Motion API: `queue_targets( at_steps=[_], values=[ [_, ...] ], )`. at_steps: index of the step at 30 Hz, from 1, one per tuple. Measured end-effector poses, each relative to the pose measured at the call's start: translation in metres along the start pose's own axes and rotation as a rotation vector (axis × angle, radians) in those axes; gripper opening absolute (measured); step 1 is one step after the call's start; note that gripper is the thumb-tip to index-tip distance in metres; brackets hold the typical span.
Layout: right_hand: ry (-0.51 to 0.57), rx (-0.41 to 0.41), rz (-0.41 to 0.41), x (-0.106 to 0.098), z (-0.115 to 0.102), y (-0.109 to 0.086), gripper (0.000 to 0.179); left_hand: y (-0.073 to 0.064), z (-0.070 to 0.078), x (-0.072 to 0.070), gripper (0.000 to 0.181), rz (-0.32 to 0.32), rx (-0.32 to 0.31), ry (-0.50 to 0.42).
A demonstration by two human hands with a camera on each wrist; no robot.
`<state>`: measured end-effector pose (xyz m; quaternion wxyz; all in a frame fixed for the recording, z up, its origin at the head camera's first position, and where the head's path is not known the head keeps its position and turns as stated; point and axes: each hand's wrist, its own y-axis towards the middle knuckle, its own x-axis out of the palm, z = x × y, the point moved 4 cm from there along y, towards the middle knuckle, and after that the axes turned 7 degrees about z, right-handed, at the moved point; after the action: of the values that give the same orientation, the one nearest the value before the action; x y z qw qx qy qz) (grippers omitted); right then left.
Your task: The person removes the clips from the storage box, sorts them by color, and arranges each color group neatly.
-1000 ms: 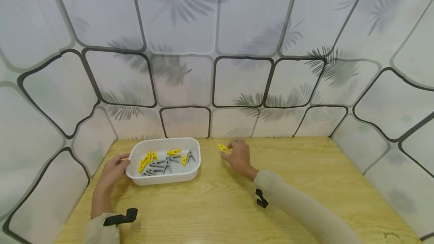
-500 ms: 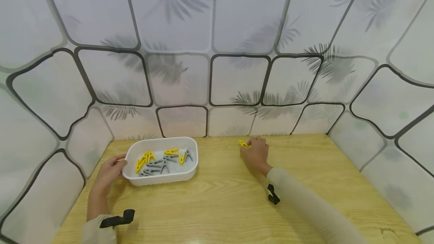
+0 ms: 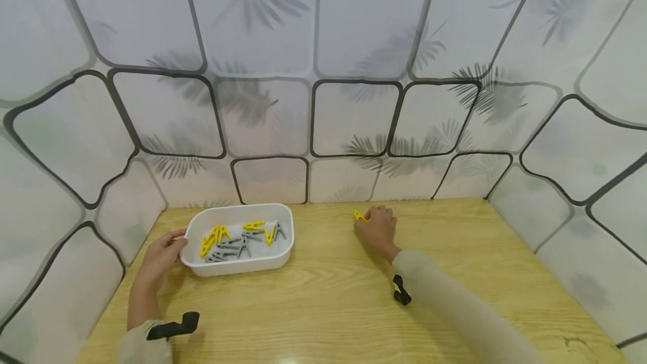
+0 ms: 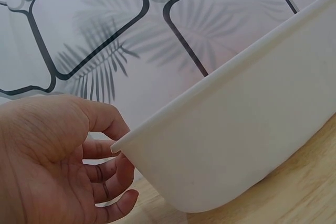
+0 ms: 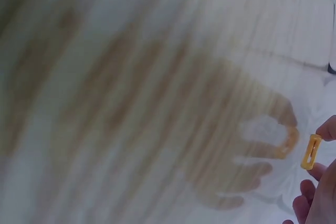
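Note:
A white plastic tub point(image 3: 237, 267) stands at the left of the table, with several yellow clothespins point(image 3: 254, 226) and grey clothespins point(image 3: 228, 245) lying in it. My left hand point(image 3: 160, 258) grips its left end; in the left wrist view the thumb lies at the rim and the other fingers curl below it. Right of the tub, near the back of the table, my right hand point(image 3: 379, 228) pinches a yellow clothespin point(image 3: 360, 216). The right wrist view has this clothespin point(image 5: 311, 152) between thumb and finger, low over the table, whose glossy top mirrors the hand.
The wood-grain table point(image 3: 313, 313) ends at the back against a patterned curtain-like wall point(image 3: 273, 128), which also runs along both sides. Black wrist mounts point(image 3: 174, 327) sit on both sleeves.
My right hand has moved right, away from the tub, with the yellow clothespin, then slightly back left. My left hand keeps its grip on the tub, which stays in place.

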<state>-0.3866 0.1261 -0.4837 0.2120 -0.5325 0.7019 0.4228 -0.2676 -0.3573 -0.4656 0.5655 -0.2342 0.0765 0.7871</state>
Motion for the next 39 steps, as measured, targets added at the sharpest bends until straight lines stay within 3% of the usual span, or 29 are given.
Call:
queue_targets(
  at_steps=[6, 12, 21, 28, 39],
  values=[
    [-0.100, -0.036, -0.026, 0.011, -0.015, -0.004, 0.022, 0.000, 0.002, 0.000, 0.055, 0.011, 0.013, -0.017],
    [-0.169, -0.055, -0.087, 0.014, -0.015, -0.013, 0.030, -0.002, 0.000, 0.001, 0.054, 0.005, 0.013, -0.012],
    [-0.146, -0.168, -0.091, 0.014, -0.014, -0.018, 0.023, 0.000, 0.001, 0.000, 0.057, 0.000, 0.006, -0.010],
    [-0.159, -0.173, -0.106, 0.010, -0.012, -0.022, 0.011, 0.000, 0.000, 0.001, 0.055, 0.007, 0.027, -0.005],
    [-0.151, -0.197, -0.076, 0.011, -0.013, -0.021, 0.009, 0.001, -0.001, 0.000, 0.056, 0.008, 0.018, -0.020]
  ],
)
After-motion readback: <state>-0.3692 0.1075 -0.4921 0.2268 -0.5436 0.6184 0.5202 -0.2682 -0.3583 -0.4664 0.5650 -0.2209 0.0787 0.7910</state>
